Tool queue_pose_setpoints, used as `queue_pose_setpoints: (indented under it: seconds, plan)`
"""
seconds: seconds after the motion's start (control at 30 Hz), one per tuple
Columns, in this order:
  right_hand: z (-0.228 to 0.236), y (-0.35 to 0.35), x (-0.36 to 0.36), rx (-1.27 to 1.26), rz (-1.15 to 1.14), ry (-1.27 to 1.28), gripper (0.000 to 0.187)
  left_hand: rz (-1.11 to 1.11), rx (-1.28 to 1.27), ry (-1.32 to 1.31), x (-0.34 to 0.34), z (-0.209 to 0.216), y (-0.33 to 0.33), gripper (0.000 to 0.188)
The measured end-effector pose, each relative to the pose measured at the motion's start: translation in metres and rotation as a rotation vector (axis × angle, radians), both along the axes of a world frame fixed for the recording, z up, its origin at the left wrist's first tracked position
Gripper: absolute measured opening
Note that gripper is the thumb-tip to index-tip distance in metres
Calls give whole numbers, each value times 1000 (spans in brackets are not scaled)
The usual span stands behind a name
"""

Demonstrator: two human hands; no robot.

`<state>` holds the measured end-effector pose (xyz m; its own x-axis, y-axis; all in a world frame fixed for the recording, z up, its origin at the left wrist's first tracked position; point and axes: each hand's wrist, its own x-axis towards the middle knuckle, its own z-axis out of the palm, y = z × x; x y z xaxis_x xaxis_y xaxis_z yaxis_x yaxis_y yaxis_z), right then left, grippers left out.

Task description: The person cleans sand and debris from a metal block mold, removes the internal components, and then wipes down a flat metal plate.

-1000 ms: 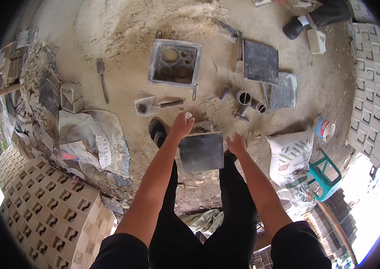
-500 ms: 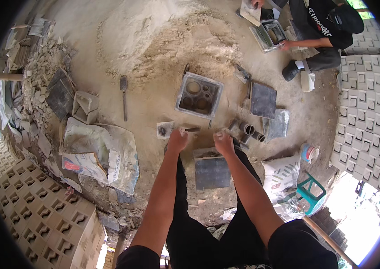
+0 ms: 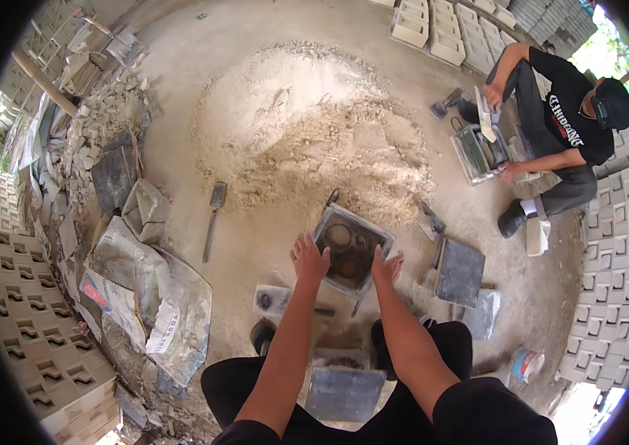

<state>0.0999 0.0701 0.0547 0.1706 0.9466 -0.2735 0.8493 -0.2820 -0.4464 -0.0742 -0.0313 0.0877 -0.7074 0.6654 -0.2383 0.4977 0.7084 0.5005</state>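
A square metal mould box (image 3: 351,248) with round inserts inside lies on the dusty floor in front of me. My left hand (image 3: 308,258) hovers with spread fingers at the box's left rim, and my right hand (image 3: 386,265) is at its right rim, fingers apart. Neither hand holds anything. A dark flat metal plate (image 3: 345,393) rests between my legs, close to my body. Behind the box rises a large heap of sandy mix (image 3: 314,133).
A second dark plate (image 3: 460,272) and a trowel (image 3: 430,218) lie right of the box; a small shovel (image 3: 213,213) lies left. Empty cement sacks (image 3: 143,297) and rubble are at left. Another person (image 3: 552,141) squats at upper right over a mould. Stacked patterned blocks (image 3: 618,274) line both sides.
My view has lifted from the plate near my legs. Both hands left that plate and reached forward to the mould box's rims. The sand heap and the other person came into view.
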Motion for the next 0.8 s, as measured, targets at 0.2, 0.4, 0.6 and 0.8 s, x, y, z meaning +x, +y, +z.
queue_pose_setpoints:
  seconds: [0.2, 0.4, 0.6, 0.8]
  plan:
    - [-57, 24, -20, 74, -97, 139, 47, 13, -64, -184, -13, -72, 21, 55]
    - [-64, 20, -3, 171, -98, 131, 43, 4, -75, -69, 0, -81, 22, 36]
    - [-19, 54, -4, -343, 7, 91, 55, -34, -62, 158, -5, -68, 41, 38]
    - [27, 134, 40, -132, 197, 108, 38, -267, 251, 135, 48, -31, 142, 57]
